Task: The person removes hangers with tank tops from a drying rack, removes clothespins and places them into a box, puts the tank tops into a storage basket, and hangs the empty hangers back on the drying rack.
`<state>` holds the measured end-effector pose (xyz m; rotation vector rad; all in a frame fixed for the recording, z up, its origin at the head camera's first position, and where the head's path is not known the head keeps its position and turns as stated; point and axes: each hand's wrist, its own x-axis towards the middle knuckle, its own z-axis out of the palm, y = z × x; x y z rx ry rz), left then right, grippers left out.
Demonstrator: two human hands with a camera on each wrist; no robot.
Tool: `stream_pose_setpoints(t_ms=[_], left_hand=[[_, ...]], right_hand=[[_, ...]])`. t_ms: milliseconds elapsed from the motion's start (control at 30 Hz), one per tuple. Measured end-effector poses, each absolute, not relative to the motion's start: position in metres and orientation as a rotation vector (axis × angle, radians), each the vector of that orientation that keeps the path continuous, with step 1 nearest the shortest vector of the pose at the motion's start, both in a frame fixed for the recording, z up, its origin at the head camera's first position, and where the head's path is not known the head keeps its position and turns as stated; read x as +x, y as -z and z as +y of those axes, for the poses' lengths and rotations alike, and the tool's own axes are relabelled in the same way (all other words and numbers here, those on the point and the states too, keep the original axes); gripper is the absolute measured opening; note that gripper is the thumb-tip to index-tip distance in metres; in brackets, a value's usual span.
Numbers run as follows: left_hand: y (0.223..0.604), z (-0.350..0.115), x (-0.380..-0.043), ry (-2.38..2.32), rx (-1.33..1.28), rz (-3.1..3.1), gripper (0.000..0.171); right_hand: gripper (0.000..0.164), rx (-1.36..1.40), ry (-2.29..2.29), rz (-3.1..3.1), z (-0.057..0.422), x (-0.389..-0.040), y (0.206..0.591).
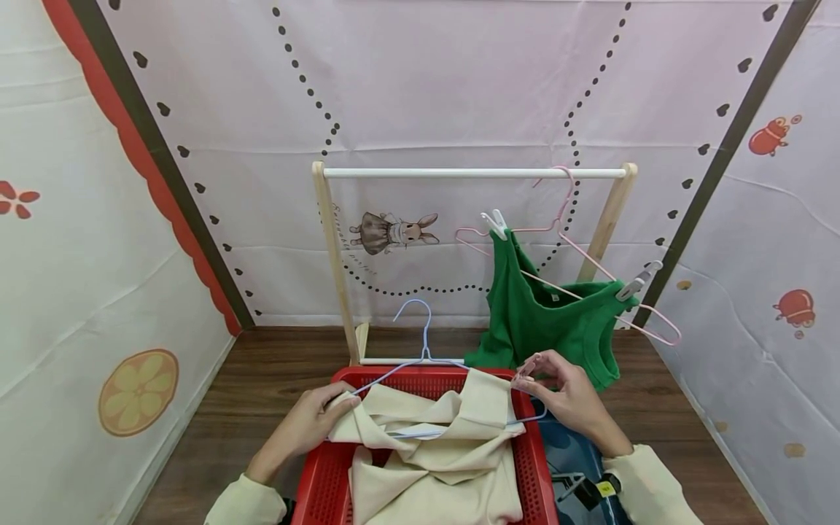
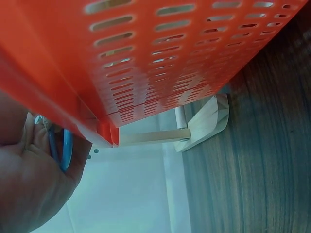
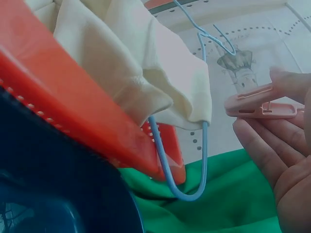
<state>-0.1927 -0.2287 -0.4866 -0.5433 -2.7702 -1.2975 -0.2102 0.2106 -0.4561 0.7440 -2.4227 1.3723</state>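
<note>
A cream garment (image 1: 446, 467) lies partly in the red basket (image 1: 328, 474), with a light blue hanger (image 1: 426, 332) running through its upper part. At the hanger's left arm, my left hand (image 1: 305, 423) grips the hanger and the cloth; its fingers are partly hidden in the left wrist view, where a blue loop of hanger (image 2: 67, 150) shows by the palm. My right hand (image 1: 574, 394) pinches a pink clothespin (image 3: 260, 104) between thumb and fingers. The clothespin is apart from the garment's right shoulder, beside the hanger's bare right end (image 3: 189, 194).
Behind the basket stands a rack with a white rail (image 1: 459, 173). On it hangs a pink hanger (image 1: 566, 211) with a green garment (image 1: 551, 328) held by white clothespins (image 1: 499, 223). A dark blue bin (image 1: 571, 452) sits right of the basket on the wood floor (image 1: 216, 430).
</note>
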Motion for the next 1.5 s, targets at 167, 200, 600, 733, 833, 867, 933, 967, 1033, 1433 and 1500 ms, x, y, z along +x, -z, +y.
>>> stream_pose_setpoints(t_ms=[167,200,600,733,833,867,933,967,1033,1433,1500], left_hand=[[0.486,-0.228,-0.192,1.288,-0.532,-2.768,0.013],[0.486,-0.228,-0.192,1.29,-0.529,-2.768,0.013],[0.486,-0.226,-0.191,1.317,-0.497,-2.773,0.01],[0.486,-0.226,-0.191,1.32,-0.49,-2.776,0.01],[0.486,-0.227,-0.192,1.32,-0.491,-2.775,0.009],[0.486,-0.227,-0.192,1.32,-0.491,-2.773,0.008],[0.486,-0.227,-0.192,1.317,-0.494,-2.77,0.008],[0.486,-0.227,-0.192,1.315,-0.496,-2.769,0.008],[0.486,-0.227,-0.192,1.312,-0.495,-2.769,0.009],[0.487,-0.228,-0.193,1.313,-0.5,-2.768,0.01],[0.488,-0.229,-0.193,1.314,-0.494,-2.768,0.01]], right_hand=[[0.023,0.739,-1.37,-2.427,0.213,-0.21,0.458],[0.023,0.733,-1.368,-2.428,0.214,-0.21,0.458],[0.021,0.696,-1.344,-2.469,0.222,-0.207,0.459],[0.024,0.697,-1.336,-2.465,0.224,-0.205,0.459],[0.026,0.7,-1.329,-2.466,0.227,-0.203,0.459],[0.026,0.7,-1.329,-2.464,0.228,-0.203,0.459],[0.026,0.699,-1.329,-2.464,0.231,-0.203,0.46],[0.026,0.697,-1.333,-2.464,0.232,-0.203,0.46],[0.025,0.696,-1.332,-2.463,0.233,-0.203,0.46],[0.021,0.699,-1.359,-2.483,0.242,-0.201,0.468],[0.021,0.691,-1.377,-2.487,0.243,-0.201,0.469]])
